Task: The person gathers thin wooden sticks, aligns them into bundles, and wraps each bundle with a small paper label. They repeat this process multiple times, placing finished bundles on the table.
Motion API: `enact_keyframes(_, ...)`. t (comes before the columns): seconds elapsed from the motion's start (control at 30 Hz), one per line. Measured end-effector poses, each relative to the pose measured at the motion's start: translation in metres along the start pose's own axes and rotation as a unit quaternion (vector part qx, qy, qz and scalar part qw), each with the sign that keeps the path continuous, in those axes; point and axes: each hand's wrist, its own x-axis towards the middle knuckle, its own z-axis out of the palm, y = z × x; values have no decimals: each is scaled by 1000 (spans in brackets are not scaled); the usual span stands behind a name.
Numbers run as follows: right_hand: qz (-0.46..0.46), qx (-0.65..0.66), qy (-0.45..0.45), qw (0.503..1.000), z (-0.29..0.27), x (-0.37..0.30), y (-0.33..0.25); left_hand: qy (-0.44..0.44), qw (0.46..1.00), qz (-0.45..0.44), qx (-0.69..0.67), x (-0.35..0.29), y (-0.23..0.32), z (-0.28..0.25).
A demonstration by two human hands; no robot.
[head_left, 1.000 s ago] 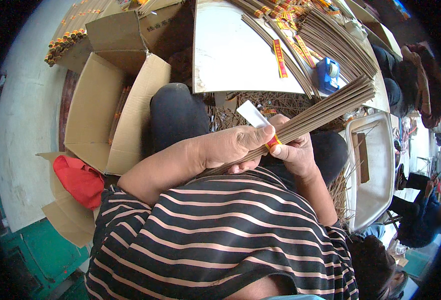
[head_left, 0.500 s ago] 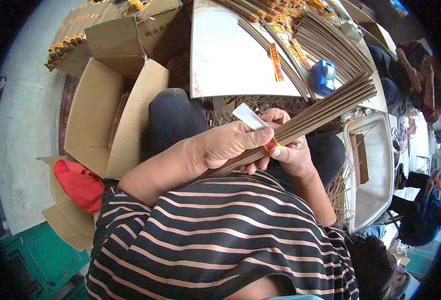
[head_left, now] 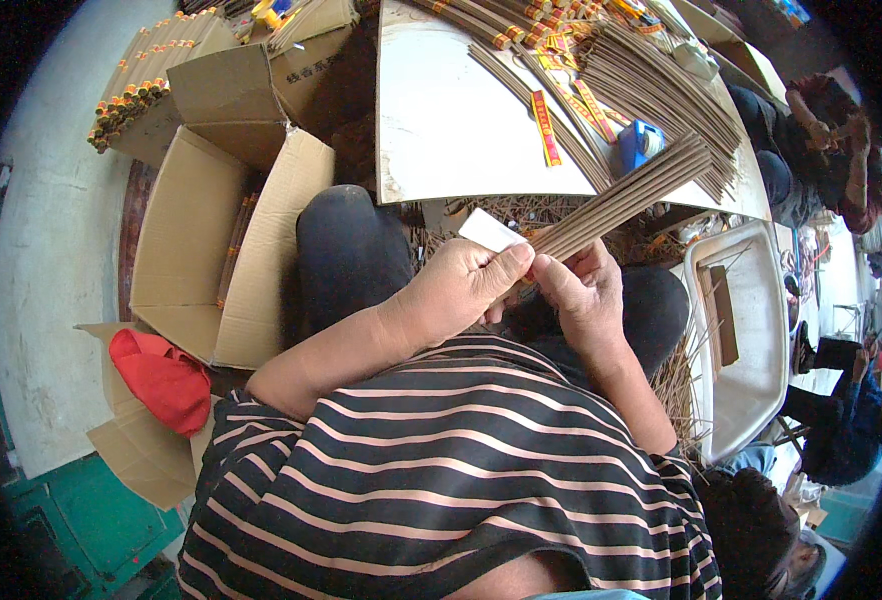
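A bundle of brown incense sticks (head_left: 629,200) slants up to the right across my lap, its lower end hidden behind my hands. My left hand (head_left: 453,292) is closed around the bundle, thumb on top. From the other side my right hand (head_left: 589,295) grips it, with the two thumb tips nearly meeting. A white paper strip (head_left: 490,230) sticks out beyond my left fingers. Only a trace of a red and yellow band shows under the thumbs.
A white table (head_left: 451,140) ahead holds loose incense sticks (head_left: 661,90), red and yellow labels (head_left: 545,128) and a blue tape dispenser (head_left: 641,145). An opened cardboard box (head_left: 176,235) stands left, a red cloth (head_left: 161,380) below it. To the right lies a white tub (head_left: 756,370); other people sit beyond.
The bundle has drawn back toward the lower left, and its far end sits lower. My thumbs have come together over the band. The white strip has tilted flatter.
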Motion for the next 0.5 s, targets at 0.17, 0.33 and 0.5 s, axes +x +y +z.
enact_keyframes(0.17, -22, -32, 30, 999, 5, 2, -2, 30, 991, 79, 105, -1, -3, -3)
enact_keyframes(0.33, -8, -38, 26, 999, 3, 3, -3, 93, 959, 208, 170, 0, -4, 2)
enact_keyframes(0.5, -22, -34, 32, 999, 8, 2, -12, 82, 952, 226, 188, 1, -9, 3)
